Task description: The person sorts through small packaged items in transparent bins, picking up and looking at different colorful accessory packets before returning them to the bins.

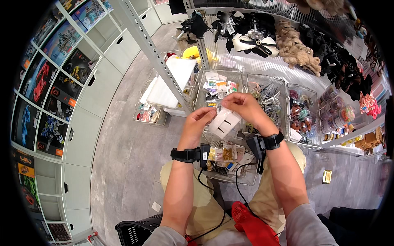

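Observation:
A white card in a clear plastic packet (225, 123) hangs tilted between my two hands. Two short dark marks or slits cross its face. My right hand (244, 108) pinches the packet's upper edge between thumb and fingers. At its upper left corner, the thumb and forefinger of my left hand (200, 122) close on the clear film. Below the packet, a wire basket (246, 180) between my knees holds carded and bagged hair accessories. Behind my hands, another wire basket (198, 92) contains small packets, including colourful clips.
To the right stand wire baskets of claw clips (271, 92) and bagged hair ties (300, 107). Bows and scrunchies (255, 44) hang above. A slotted metal post (157, 61) rises at left. A black plastic basket (138, 229) sits beside me. Cables run from both wrist devices.

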### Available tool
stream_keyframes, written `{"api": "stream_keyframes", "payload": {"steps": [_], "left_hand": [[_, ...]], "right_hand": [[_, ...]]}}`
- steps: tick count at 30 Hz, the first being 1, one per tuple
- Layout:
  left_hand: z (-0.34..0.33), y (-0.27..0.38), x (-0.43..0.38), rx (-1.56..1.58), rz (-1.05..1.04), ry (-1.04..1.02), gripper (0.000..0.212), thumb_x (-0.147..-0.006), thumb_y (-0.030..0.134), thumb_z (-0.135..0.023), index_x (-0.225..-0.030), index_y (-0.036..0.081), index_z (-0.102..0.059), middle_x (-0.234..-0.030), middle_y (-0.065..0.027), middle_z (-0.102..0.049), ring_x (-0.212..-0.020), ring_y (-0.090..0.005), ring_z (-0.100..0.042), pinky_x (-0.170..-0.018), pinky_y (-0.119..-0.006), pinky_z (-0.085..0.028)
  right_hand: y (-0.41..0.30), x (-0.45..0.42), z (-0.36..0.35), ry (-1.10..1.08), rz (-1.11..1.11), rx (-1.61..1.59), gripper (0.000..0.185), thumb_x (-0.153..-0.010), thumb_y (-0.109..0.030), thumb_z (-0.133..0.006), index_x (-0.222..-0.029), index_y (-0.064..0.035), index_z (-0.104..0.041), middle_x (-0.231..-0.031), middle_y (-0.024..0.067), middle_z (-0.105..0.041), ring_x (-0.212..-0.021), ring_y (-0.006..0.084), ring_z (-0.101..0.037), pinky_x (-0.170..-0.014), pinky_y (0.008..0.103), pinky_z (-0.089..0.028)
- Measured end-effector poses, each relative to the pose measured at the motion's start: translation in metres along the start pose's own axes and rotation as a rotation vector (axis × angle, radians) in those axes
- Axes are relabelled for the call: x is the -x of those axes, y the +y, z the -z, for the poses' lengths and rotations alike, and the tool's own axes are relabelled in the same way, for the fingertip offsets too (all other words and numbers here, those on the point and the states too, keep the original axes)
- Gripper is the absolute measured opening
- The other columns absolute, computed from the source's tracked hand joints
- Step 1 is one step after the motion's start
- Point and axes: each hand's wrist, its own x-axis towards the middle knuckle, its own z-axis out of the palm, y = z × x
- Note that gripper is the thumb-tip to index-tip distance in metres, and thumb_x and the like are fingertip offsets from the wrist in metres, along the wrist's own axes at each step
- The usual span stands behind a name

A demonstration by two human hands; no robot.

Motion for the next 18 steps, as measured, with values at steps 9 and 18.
{"api": "stream_keyframes", "payload": {"steps": [9,18], "left_hand": [[0.011,-0.002,-0.005,0.146,-0.099,0.172,0.021,-0.091,0.014,-0.063,-0.109,0.004,-0.061,-0.101,-0.0033,-0.065,-0.087,-0.01,-0.06,-0.077,-0.024,-0.045],[0.0,0.008,-0.001,0.12,-0.091,0.157,0.031,-0.091,0.017,-0.062,-0.119,0.004,-0.057,-0.105,-0.0041,-0.064,-0.096,-0.0127,-0.061,-0.086,-0.027,-0.046]], "right_hand": [[0.004,-0.004,0.005,0.171,0.016,-0.181,0.019,-0.088,-0.013,-0.066,-0.101,0.0,-0.065,-0.087,0.0014,-0.066,-0.077,0.0068,-0.06,-0.069,0.0203,-0.046],[0.003,-0.004,0.008,0.129,0.055,-0.204,0.013,-0.086,-0.005,-0.063,-0.098,0.0011,-0.065,-0.088,0.0035,-0.067,-0.077,0.0096,-0.062,-0.071,0.0223,-0.048]]}}
